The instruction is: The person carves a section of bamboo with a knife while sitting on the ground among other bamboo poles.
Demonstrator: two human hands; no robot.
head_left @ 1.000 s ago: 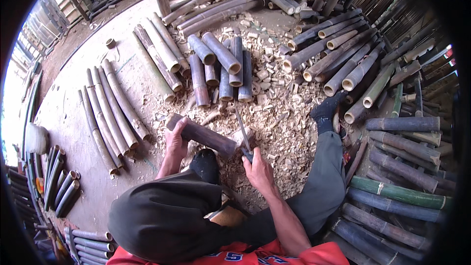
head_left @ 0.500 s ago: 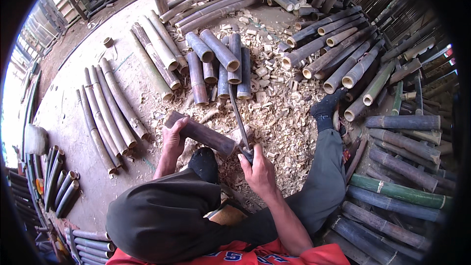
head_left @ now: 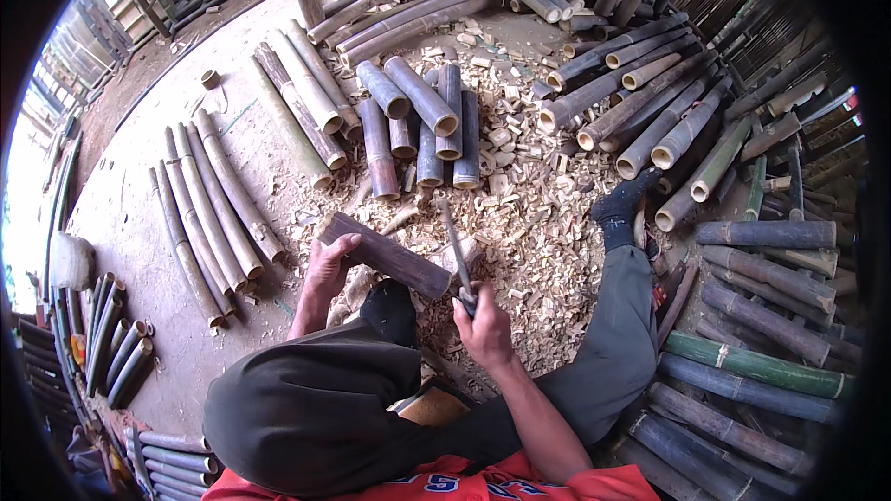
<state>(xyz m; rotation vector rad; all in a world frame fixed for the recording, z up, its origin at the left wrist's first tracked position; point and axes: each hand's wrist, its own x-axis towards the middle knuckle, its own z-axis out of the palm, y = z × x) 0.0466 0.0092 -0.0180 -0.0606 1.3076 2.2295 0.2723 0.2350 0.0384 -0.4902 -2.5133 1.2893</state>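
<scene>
My left hand is closed around the far-left end of a short, dark brown bamboo section, which slants down to the right over my foot. In my right hand is the dark handle of a long-bladed knife. The blade points up and away from me, just beyond the section's right end, and whether the two touch I cannot tell. A pale piece of wood lies on the ground behind the blade. Beyond my hands, several short dark bamboo sections are heaped together.
Pale wood chips cover the ground between my legs. Longer bamboo poles lie on the left. More bamboo is stacked at the far right and beside my right leg, including a green pole. A small bamboo ring sits far left.
My right hand has shifted slightly, and the knife blade now looks shorter, tilted differently. The bamboo section has turned a little in my left hand and stays in its grip.
</scene>
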